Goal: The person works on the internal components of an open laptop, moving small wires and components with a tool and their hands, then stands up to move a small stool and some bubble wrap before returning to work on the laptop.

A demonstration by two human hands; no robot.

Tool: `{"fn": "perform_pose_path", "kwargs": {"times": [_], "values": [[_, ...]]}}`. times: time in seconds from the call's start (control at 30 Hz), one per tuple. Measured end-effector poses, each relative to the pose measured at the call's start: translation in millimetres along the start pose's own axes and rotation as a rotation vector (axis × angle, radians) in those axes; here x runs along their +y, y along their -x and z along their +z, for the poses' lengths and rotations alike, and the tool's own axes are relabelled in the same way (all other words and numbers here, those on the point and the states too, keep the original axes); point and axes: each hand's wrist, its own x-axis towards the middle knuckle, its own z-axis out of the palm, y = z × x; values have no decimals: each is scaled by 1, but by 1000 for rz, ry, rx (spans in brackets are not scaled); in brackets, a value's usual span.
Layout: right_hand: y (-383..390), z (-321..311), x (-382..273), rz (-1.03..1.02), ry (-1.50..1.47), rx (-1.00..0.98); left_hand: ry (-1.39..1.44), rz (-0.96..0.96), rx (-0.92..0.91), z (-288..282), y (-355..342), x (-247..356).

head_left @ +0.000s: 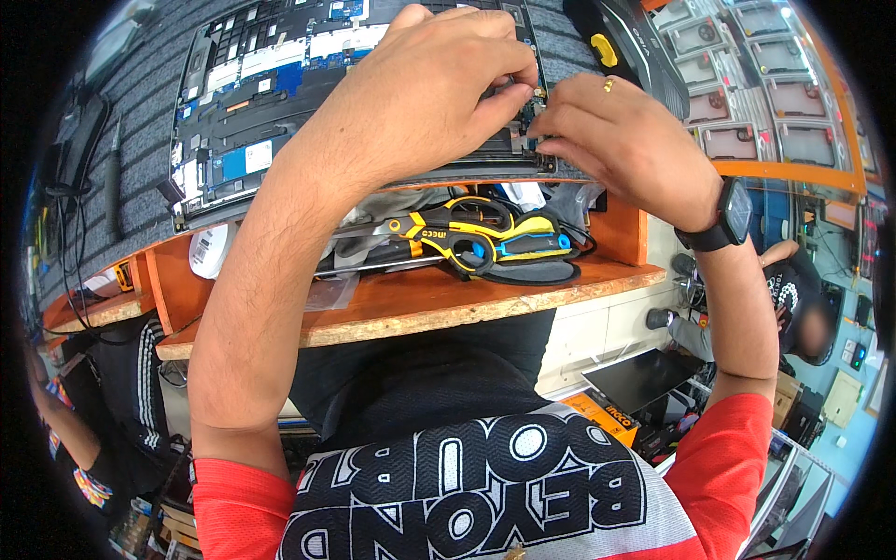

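An opened laptop (pixel 252 103) lies on a grey ribbed mat, its boards and blue parts exposed. My left hand (pixel 420 84) rests over its near right corner, fingers pinched on a small part at the edge. My right hand (pixel 625 140), with a ring and a black wrist watch, meets it there, fingertips pressed on the same corner. What sits between the fingers is too small to tell.
Under the bench top a wooden shelf (pixel 420 308) holds yellow-and-black scissors (pixel 476 233) and screwdrivers. A black tool with a yellow button (pixel 616 47) lies at the back. Trays of small parts (pixel 765 84) fill the right. Another person sits at lower right (pixel 803 308), another at lower left.
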Motion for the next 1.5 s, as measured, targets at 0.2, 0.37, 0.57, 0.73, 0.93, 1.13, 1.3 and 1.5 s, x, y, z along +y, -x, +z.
{"fn": "perform_pose_path", "kwargs": {"times": [0.2, 0.37, 0.57, 0.73, 0.93, 1.13, 1.3, 1.5], "values": [[-2, -13, 5, 164, -67, -82, -70, 123, 161, 8, 8, -3], [-11, -19, 7, 237, -96, -81, -32, 143, 182, 18, 7, -10], [-9, -36, 23, 359, -351, -178, -46, 148, 130, 29, 8, 1], [-6, -32, 34, 379, -481, -145, -53, 75, 191, 44, 5, 12], [4, -36, 46, 603, -807, -12, -10, -32, 143, 38, 4, 10], [29, 1, 45, 542, -951, 226, -9, -61, 112, 34, 2, 11], [18, 23, 30, 415, -773, 293, -38, -79, 96, 31, 2, 12], [14, 25, 20, 491, -694, 384, -22, -66, 180, 21, -2, 7]]}}
